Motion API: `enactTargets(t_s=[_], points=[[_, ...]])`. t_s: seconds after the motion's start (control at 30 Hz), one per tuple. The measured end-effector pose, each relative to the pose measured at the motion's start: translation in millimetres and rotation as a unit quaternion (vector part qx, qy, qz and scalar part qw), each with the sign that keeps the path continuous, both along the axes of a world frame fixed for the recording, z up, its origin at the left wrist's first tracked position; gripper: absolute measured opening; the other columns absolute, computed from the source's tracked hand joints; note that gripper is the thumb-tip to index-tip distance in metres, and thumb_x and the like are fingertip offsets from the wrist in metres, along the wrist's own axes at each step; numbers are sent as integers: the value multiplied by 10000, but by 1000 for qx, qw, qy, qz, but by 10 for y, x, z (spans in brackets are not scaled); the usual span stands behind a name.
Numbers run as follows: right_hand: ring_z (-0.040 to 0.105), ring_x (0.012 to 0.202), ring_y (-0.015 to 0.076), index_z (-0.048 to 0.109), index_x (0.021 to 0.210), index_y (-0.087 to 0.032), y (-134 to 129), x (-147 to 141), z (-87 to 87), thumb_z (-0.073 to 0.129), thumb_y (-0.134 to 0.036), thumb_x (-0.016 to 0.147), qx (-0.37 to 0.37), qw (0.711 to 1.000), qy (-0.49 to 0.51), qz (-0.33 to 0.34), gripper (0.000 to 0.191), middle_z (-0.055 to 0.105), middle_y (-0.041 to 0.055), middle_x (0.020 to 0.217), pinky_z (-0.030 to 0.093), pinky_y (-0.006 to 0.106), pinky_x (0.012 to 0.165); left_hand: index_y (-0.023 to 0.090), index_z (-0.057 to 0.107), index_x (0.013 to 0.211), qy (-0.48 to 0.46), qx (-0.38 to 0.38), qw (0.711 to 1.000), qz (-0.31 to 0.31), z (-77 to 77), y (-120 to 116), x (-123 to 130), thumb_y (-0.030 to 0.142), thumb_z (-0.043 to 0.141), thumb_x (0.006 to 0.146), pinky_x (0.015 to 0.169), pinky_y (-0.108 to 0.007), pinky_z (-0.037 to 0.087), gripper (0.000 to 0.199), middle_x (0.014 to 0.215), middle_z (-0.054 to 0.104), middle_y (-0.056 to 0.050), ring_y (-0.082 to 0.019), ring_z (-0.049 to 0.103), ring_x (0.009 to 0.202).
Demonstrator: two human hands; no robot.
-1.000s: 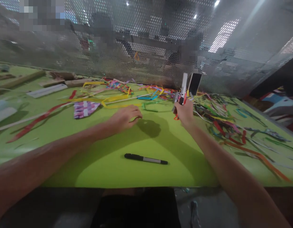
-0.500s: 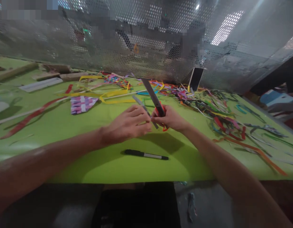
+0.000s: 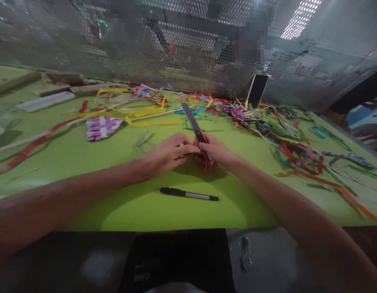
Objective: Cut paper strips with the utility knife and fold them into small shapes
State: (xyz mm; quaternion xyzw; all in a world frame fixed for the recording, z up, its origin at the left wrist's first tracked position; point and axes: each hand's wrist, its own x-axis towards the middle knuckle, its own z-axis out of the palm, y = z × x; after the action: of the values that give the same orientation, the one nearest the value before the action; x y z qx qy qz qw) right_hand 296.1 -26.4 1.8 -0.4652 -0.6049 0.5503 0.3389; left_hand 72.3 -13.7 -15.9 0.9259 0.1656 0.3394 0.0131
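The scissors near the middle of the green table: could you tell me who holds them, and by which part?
The right hand holds the scissors by their red handles, blades pointing up and away; the left hand touches them at the handles too.

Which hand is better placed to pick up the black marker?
Probably the left hand: it only touches the red-handled scissors, while the right hand grips their handles. The marker lies just below both.

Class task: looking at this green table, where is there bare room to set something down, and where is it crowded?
Bare green lies between the black marker and the near table edge, and left of the left hand. Crowded: the paper strips beyond the right hand.
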Motion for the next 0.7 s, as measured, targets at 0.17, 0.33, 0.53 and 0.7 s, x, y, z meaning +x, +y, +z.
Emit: enactTargets(t_s=[0.17,0.33,0.53,0.7], points=[[521,496,147,549,860,-238,31,14,65,648,-529,1050,31,997,-49,-57,362,577,-11,623,408,257,451,210,769,1225,-71,-213,974,38,-67,55,35,172,630,996,853,-307,622,271,1039,790,-48,-174,731,876],[470,469,136,515,898,-244,42,80,272,572,-361,1143,112,978,-124,-128,277,504,-49,592,336,274,476,173,825,940,-60,-302,949,68,-92,213,19,263,745,930,778,-304,604,120,906,799,-65,-195,725,820],[565,616,198,642,1013,-247,-35,296,346,689,-238,1007,226,906,-348,-86,48,635,5,737,462,357,697,166,843,993,17,-192,974,118,-100,224,25,196,667,983,838,-367,561,179,990,748,-103,-245,699,933],[720,989,344,714,1076,-230,27,738,450,631,-367,970,258,877,-404,19,192,778,135,1100,554,504,929,217,855,1031,65,-224,971,46,1,331,-73,270,668,1041,975,-378,547,194,1036,761,-77,-244,692,1020]])
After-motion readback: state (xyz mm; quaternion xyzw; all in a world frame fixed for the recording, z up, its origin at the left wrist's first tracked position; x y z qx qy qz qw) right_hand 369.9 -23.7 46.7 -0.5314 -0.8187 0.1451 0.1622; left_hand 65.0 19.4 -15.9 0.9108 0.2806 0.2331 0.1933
